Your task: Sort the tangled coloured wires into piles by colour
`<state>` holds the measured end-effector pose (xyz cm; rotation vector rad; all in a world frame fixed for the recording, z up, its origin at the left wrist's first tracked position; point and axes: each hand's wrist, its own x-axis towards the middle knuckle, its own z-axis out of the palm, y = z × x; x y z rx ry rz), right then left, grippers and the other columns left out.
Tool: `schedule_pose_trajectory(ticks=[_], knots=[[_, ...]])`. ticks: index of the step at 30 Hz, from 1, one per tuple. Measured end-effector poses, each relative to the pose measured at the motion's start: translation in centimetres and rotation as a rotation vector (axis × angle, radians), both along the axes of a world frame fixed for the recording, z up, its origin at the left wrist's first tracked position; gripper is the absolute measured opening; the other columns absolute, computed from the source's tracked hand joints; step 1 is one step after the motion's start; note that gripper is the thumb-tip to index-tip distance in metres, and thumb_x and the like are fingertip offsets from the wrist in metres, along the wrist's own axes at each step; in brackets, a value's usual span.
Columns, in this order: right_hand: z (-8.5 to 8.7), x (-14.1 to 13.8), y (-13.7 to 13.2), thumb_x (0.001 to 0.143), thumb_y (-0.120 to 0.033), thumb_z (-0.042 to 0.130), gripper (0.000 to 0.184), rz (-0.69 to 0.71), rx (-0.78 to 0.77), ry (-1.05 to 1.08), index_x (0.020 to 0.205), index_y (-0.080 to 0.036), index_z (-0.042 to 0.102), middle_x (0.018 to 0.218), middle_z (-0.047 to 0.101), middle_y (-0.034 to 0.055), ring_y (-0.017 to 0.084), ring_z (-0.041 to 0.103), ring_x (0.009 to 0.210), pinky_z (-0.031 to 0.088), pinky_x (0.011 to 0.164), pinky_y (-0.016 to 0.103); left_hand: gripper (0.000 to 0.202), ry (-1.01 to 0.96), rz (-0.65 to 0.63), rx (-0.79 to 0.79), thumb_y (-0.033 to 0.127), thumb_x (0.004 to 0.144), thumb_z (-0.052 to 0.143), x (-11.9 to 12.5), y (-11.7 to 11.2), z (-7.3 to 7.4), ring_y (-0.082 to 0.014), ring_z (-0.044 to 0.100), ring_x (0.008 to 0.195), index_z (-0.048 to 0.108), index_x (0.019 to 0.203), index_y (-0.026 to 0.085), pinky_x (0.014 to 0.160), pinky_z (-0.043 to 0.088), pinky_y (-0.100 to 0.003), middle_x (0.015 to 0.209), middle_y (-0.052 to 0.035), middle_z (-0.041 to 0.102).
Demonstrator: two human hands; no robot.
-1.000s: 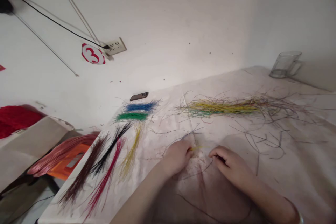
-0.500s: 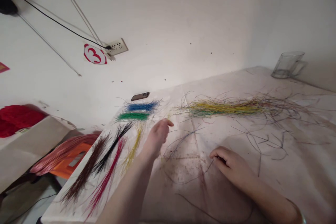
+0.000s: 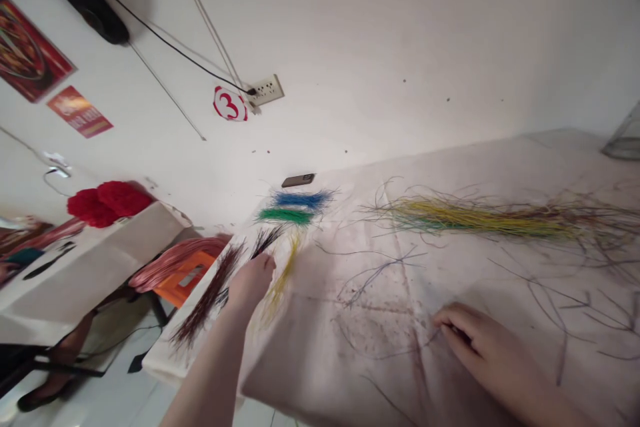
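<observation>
My left hand is closed over the black bundle of thin strands, its fingertips turned away, so I cannot see what is in them. The crimson bundle is hidden under that hand and forearm. Just right of it lies a yellow bundle; a dark brown one lies to its left. Green strands and blue strands are farther back. My right hand rests low over the cloth, thumb and fingers pinched on the end of a thin dark strand that curves left.
A long yellow-and-green bundle spreads along the back right, with loose strands before it. A phone lies near the wall, and a glass mug at the right edge. Left stand an orange stool and another table; a person's leg shows beneath.
My left hand has moved left and down, from the table's middle to the black and crimson bundles. My right hand keeps its pinch. The view has swung left.
</observation>
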<state>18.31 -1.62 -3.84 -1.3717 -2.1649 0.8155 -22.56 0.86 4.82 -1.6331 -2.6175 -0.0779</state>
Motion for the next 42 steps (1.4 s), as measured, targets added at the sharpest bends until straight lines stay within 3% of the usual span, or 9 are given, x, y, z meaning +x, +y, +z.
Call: schedule_pose_trajectory(ticks=[8,11,16,23,28,31,35,38,42], knots=[[-0.5,0.3,0.1,0.086,-0.027,0.042,0.022,-0.017,-0.007,-0.007,0.088,-0.026,0.064,0.092,0.068,0.0044,0.021,0.064,0.085,0.050,0.075,0.034,0.053,0.110,-0.025,0.012,0.048,0.088,0.044,1.3,1.0,-4.2,-0.0338,0.044,0.125,0.055,0.121,0.008,0.101,0.034,-0.042,0.128,-0.0231,0.054],[-0.5,0.3,0.2,0.086,-0.028,0.042,0.022,-0.005,-0.011,-0.015,0.088,-0.026,0.064,0.091,0.068,0.0040,0.021,0.064,0.085,0.050,0.075,0.034,0.048,0.112,-0.076,-0.024,0.050,0.084,0.052,1.7,0.9,-4.8,-0.0342,0.051,0.117,0.062,0.108,0.009,0.098,0.037,-0.041,0.117,-0.0218,0.060],[-0.7,0.4,0.4,0.086,-0.028,0.042,0.022,0.011,-0.023,-0.020,0.088,-0.026,0.064,0.092,0.068,0.0039,0.021,0.064,0.085,0.050,0.075,0.034,0.028,0.091,-0.137,-0.041,0.028,0.090,0.043,2.6,0.8,-5.1,-0.0277,0.062,0.094,0.065,0.097,0.012,0.082,0.045,-0.035,0.100,-0.0161,0.064],[0.1,0.1,0.1,0.086,-0.023,0.041,0.023,0.007,-0.006,-0.005,0.086,-0.024,0.064,0.088,0.067,0.0034,0.019,0.063,0.082,0.048,0.073,0.032,0.028,0.082,-0.085,-0.066,0.017,0.087,0.041,2.2,1.3,-4.9,-0.0286,0.065,0.086,0.068,0.089,0.011,0.073,0.047,-0.035,0.093,-0.0172,0.067],[0.7,-0.2,0.0,0.085,-0.019,0.040,0.023,-0.003,0.002,0.004,0.085,-0.022,0.063,0.087,0.067,0.0032,0.018,0.062,0.081,0.046,0.072,0.031,0.037,0.140,-0.086,-0.033,0.028,0.086,0.047,2.7,1.4,-3.8,-0.0339,0.058,0.107,0.061,0.114,0.008,0.089,0.044,-0.043,0.111,-0.0213,0.063],[0.7,-0.2,0.0,0.084,-0.016,0.041,0.023,-0.006,-0.003,0.030,0.086,-0.021,0.063,0.088,0.066,0.0030,0.018,0.062,0.083,0.046,0.075,0.031,0.051,0.167,-0.204,0.076,0.035,0.087,0.048,6.2,0.5,-2.3,-0.0330,0.052,0.116,0.049,0.131,0.010,0.098,0.038,-0.046,0.122,-0.0188,0.059],[0.6,-0.2,0.0,0.083,-0.016,0.043,0.021,-0.021,-0.018,0.053,0.086,-0.021,0.063,0.088,0.066,0.0033,0.018,0.061,0.082,0.046,0.075,0.032,0.035,-0.074,-0.628,0.055,0.036,0.089,0.049,14.5,-2.7,-1.0,-0.0255,0.057,0.107,0.060,0.119,0.021,0.093,0.045,-0.039,0.115,-0.0090,0.064],[0.6,-0.1,0.1,0.084,-0.018,0.042,0.021,-0.062,-0.027,0.075,0.086,-0.021,0.063,0.088,0.065,0.0040,0.018,0.061,0.081,0.046,0.074,0.033,0.041,-0.200,-0.882,-0.182,0.046,0.076,0.068,20.0,-5.4,-1.9,-0.0267,0.059,0.097,0.063,0.109,0.023,0.089,0.048,-0.042,0.105,-0.0067,0.065],[0.6,0.0,0.1,0.086,-0.020,0.040,0.022,-0.094,-0.028,0.154,0.086,-0.020,0.062,0.087,0.065,0.0042,0.018,0.060,0.083,0.046,0.076,0.032,0.071,-0.234,-0.908,-0.201,0.054,0.055,0.080,22.2,-6.9,-4.3,-0.0338,0.053,0.107,0.061,0.114,0.019,0.096,0.043,-0.051,0.114,-0.0109,0.061]])
